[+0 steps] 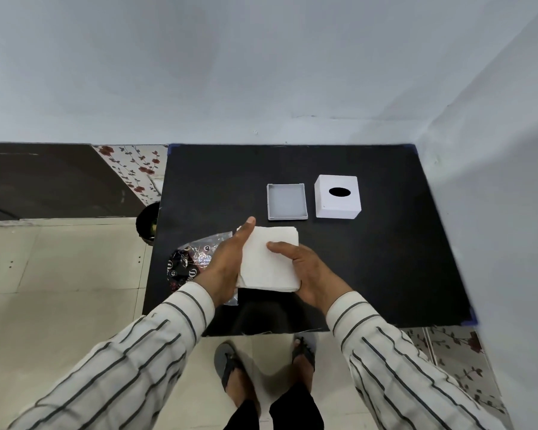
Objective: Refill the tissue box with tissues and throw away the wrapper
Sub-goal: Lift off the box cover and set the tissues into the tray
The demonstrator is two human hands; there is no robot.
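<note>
A square white stack of tissues [263, 276] is held over the near middle of the black table [385, 259]. My left hand [229, 259] grips its left side with the thumb stretched along the edge. My right hand [305, 271] holds its right side, thumb on top. The crumpled black and clear wrapper [188, 262] lies on the table under and left of my left hand. Farther back stand the shallow white tray of the tissue box [287, 212] and, to its right, the white box cover [337, 209] with a dark oval slot on top.
A dark round bin [146, 223] stands on the tiled floor just off the table's left edge. Grey walls close in behind and on the right of the table. My feet in sandals are at the near edge.
</note>
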